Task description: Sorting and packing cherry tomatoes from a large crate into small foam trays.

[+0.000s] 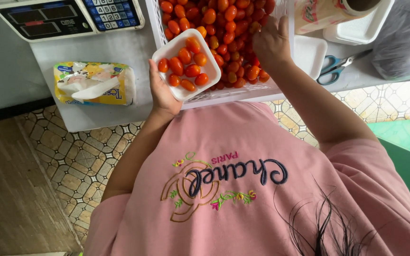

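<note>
Two Hands: Filling a Small Tray from the Tomato Crate

About ten cherry tomatoes (186,66) already lie in the white foam tray (167,50), which the left hand (161,95) supports from below at the crate's near-left corner. The fingers are curled under the tray's base with the thumb side against its near edge, and the wrist is bent back so that the tray tilts slightly toward the crate.

The right hand (270,43) is inside the white plastic crate (233,95), at its right side, knuckles up, palm down over the loose tomatoes (233,28). Its fingertips are hidden beneath the hand, so whether they are pinching fruit cannot be told.

Recommended practice, as judged from this view:
- Keep the tray level and over the crate, so that any fruit that rolls off falls back in.
- Take a few tomatoes per grab with light pressure; the skins look thin and would split if squeezed.
- Lay the fruit down rather than dropping it.

Left of the crate on the grey tabletop (105,47) lies a tissue pack (93,83), with a weighing scale (67,16) beyond it. Right of the crate are spare foam trays (309,54) and blue-handled scissors (335,66).
</note>
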